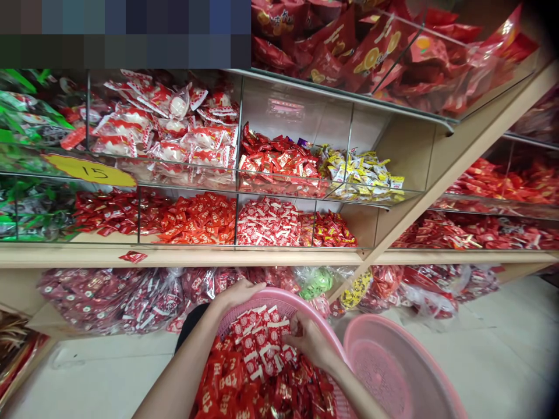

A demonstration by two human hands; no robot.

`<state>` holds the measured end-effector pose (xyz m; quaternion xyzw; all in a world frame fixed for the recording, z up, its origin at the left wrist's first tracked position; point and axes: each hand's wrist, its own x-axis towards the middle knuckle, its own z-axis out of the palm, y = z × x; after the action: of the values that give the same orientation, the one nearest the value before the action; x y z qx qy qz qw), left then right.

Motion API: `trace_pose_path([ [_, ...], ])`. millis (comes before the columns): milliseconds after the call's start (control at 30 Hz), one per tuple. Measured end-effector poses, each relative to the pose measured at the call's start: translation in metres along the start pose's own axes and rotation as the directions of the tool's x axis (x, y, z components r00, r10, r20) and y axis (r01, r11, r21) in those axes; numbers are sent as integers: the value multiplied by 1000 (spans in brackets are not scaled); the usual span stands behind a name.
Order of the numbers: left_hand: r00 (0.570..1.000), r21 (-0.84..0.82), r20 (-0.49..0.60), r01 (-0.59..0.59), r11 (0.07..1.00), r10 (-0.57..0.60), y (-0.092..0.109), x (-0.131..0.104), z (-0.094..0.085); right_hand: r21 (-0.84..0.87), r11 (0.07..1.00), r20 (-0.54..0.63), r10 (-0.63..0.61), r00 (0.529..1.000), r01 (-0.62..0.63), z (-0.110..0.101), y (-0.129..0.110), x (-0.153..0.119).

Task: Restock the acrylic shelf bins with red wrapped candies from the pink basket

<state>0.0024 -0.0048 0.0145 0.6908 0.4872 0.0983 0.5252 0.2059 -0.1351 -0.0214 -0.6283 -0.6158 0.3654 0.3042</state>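
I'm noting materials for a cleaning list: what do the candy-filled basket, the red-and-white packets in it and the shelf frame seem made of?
Candy-filled basket: most likely semi-gloss pink plastic, with a smooth rim and perforated wall. Red-and-white packets: probably printed plastic film, slightly shiny, with flat, seal-like ends. Shelf frame: pale, smooth, low-sheen; wood or wood-look laminate, I can't tell which.

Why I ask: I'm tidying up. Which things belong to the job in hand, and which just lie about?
In use: left hand, right hand, held basket, packets inside it.

Apparently lying about: other basket, loose packet on the ledge, bagged packets beneath it.
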Motion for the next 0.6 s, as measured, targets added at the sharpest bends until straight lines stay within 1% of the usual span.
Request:
trace_pose_path([
  [233, 1000, -16, -15, 17, 1000, -17, 0, -1, 0, -60, 997, 12, -37, 999, 37, 2, -10, -1],
  [433, 1000, -24, 6, 15, 1000, -15, 2, -3, 0, -169, 985, -20, -38, 999, 34, 0, -5, -2],
  [500, 1000, -39, 1, 5, 999, -5, 3, -3, 0, -200, 979, -27, -54, 998, 47, -6, -14, 1],
  [533, 1000, -41, -1, 1, 999, -2, 2, -3, 1, -211, 975, -31, -77, 997, 69, -11, -22, 4],
  [600, 1000, -31, -8, -1, 1000, 1, 2, -2, 1, -221, 965, -42, -155, 987, 142, -26, -48, 14],
])
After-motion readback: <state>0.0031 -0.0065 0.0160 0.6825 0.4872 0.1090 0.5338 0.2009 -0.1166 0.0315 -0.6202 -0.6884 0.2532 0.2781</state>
